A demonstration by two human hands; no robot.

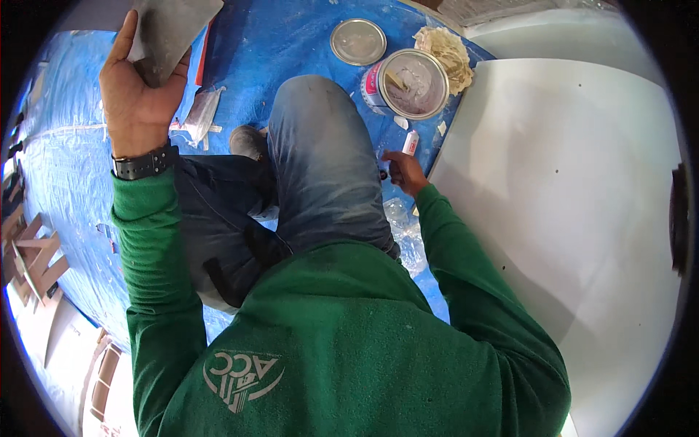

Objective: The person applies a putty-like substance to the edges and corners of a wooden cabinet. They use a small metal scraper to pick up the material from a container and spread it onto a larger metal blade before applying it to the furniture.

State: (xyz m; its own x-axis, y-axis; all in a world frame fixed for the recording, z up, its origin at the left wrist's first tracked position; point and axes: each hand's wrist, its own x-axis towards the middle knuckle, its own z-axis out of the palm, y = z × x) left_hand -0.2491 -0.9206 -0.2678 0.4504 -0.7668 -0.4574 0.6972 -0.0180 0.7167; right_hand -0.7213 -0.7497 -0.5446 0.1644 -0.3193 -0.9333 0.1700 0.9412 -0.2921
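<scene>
My left hand (138,98), palm up at the upper left, holds a flat grey metal plate (164,33) with a dark smudge on it; most of its fingers are hidden behind the plate. My right hand (405,172) is beside my right knee, its fingers curled together. Whatever they hold is hidden; a small dark round piece (384,175) shows at the fingertips. Just beyond that hand lies a small white tube (411,143) with red print. Farther off stands an open can (415,84) of pinkish-grey paste, with a flat stick (397,80) in it.
A round metal lid (357,41) and a crumpled, paste-stained cloth or paper (448,58) are by the can. Blue sheeting (65,160) covers the floor. On the right is a large white panel (561,182) with small dark holes. Clear plastic (409,237) and wood pieces (40,258) lie around.
</scene>
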